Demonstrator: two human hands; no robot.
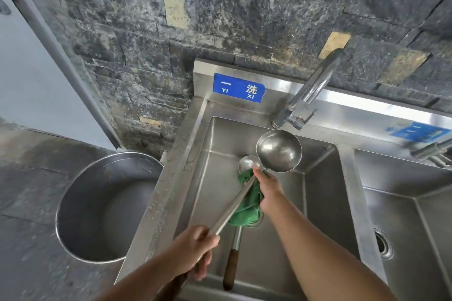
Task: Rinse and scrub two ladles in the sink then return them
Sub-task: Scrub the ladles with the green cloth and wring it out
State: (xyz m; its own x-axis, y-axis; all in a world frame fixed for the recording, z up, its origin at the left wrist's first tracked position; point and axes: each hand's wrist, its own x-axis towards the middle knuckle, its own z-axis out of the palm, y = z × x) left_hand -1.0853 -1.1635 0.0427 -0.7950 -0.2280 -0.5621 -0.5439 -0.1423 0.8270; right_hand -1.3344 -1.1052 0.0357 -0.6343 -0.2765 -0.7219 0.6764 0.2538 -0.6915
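Note:
My left hand [193, 249] grips the handle of a large steel ladle [278, 150], whose bowl is raised over the left sink basin [210, 178], below the faucet. My right hand [267, 190] holds a green cloth [247, 208] pressed around that ladle's shaft just below the bowl. A smaller ladle [248, 162] with a dark wooden handle lies in the basin beneath, its shaft partly hidden by the cloth. I see no water running.
A chrome faucet [308, 95] rises behind the basin. A second basin [403, 215] lies to the right, with another tap at the right edge. A big steel pot [97, 203] stands on the floor left of the sink. A stone wall is behind.

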